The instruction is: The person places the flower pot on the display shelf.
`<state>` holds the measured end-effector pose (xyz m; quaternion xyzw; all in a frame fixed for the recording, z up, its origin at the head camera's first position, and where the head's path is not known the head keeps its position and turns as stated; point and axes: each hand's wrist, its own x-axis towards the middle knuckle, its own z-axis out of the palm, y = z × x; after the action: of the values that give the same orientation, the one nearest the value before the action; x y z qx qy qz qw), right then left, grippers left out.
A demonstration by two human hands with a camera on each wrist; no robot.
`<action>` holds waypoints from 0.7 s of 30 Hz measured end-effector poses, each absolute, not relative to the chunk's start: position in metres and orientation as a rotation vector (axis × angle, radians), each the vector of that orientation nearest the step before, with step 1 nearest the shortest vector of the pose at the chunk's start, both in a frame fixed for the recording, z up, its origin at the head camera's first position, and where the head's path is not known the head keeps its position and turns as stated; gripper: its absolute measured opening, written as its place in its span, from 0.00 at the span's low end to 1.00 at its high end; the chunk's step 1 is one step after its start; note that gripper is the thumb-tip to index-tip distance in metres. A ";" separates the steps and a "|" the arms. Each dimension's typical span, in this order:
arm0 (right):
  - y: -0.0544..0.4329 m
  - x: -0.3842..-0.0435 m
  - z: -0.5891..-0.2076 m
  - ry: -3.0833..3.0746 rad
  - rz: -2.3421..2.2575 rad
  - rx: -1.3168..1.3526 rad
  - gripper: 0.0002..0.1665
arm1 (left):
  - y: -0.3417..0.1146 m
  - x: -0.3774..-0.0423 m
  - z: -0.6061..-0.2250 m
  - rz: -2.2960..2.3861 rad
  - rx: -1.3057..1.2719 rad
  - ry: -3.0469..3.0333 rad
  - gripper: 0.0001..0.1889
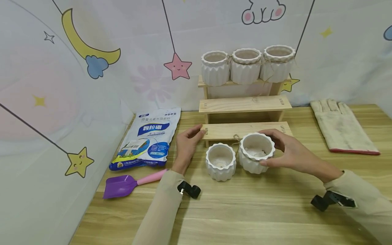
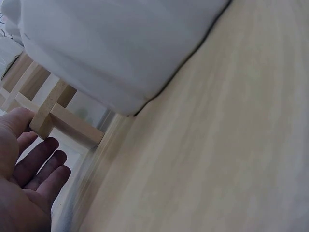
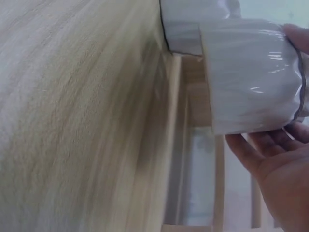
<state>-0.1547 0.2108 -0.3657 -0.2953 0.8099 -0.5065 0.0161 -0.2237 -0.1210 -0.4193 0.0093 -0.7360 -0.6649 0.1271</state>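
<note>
My right hand [image 1: 284, 149] grips a white fluted flowerpot [image 1: 255, 166] by its sides, thumb toward me and fingers behind. In the right wrist view, this flowerpot [image 3: 251, 77] is raised off the table, with twine round its neck. A second white flowerpot [image 1: 221, 172] stands on the table just left of it. At the left end of the stand's lowest board, my left hand [image 1: 187, 143] pinches the wooden plant stand [image 1: 245, 131]. The left wrist view shows thumb and forefinger at the board's end [image 2: 44, 123], other fingers loosely bent below.
Three white flowerpots [image 1: 246, 73] line the top tier; the middle board [image 1: 245, 104] is bare. To the left lie a fertilizer bag [image 1: 150, 136] and a purple shovel [image 1: 120, 186] with a pink handle. A pale work glove [image 1: 344, 127] lies at the right. Behind hangs a printed cloth [image 1: 147, 41].
</note>
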 end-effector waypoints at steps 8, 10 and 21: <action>0.214 -0.155 -0.361 2.531 -1.599 -0.953 0.46 | -0.121 -0.224 -0.420 -1.941 0.025 -2.138 0.14; 0.214 -0.155 -0.359 2.535 -1.602 -0.958 0.47 | -0.121 -0.224 -0.419 -1.943 0.026 -2.137 0.14; 0.217 -0.153 -0.351 2.564 -1.631 -0.950 0.47 | -0.121 -0.223 -0.418 -1.956 0.021 -2.130 0.14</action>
<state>-0.1532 0.2170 -0.3508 -0.2983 0.8052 -0.5121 -0.0212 -0.2234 -0.1212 -0.4180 0.0072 -0.7307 -0.6712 0.1246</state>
